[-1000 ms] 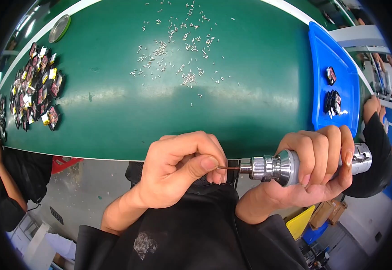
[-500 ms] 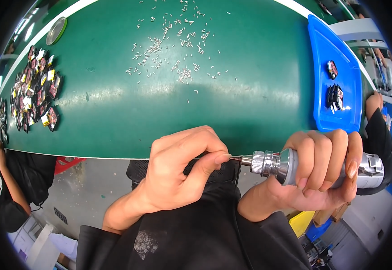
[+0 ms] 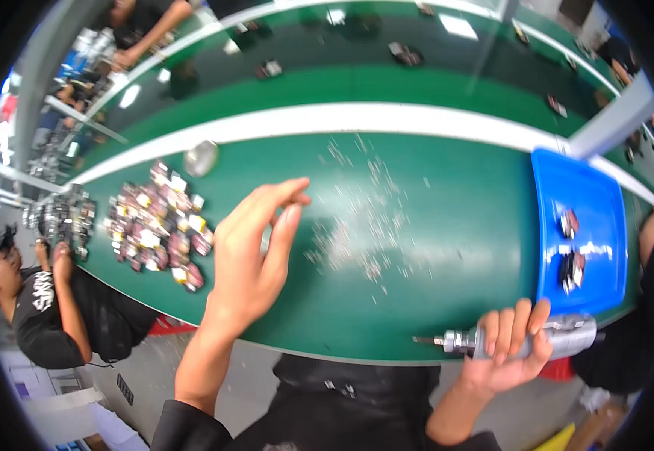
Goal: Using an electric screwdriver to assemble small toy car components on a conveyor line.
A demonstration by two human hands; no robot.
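Observation:
My right hand (image 3: 513,342) is wrapped round a silver-grey electric screwdriver (image 3: 567,337) near the table's front edge. Its metal collar and thin bit (image 3: 426,340) point left. Over the green table (image 3: 470,263), my left hand (image 3: 255,240) is raised with thumb and forefinger stretched forward and slightly apart. Nothing shows between them. Beyond and to the right of those fingertips lie many tiny silvery screws or pins (image 3: 342,244), scattered and blurred.
Left of my left hand spreads a pile of small black parts (image 3: 158,218) with yellow and white pieces; a round dish (image 3: 201,158) stands behind it. A blue tray (image 3: 605,225) with a few parts sits at right. A co-worker (image 3: 56,301) is at far left, and a conveyor belt (image 3: 327,83) runs beyond.
My left hand has left the screwdriver's tip and reached forward over the table. My right hand keeps the screwdriver, now lower in view. The view has tilted up, showing the far belt.

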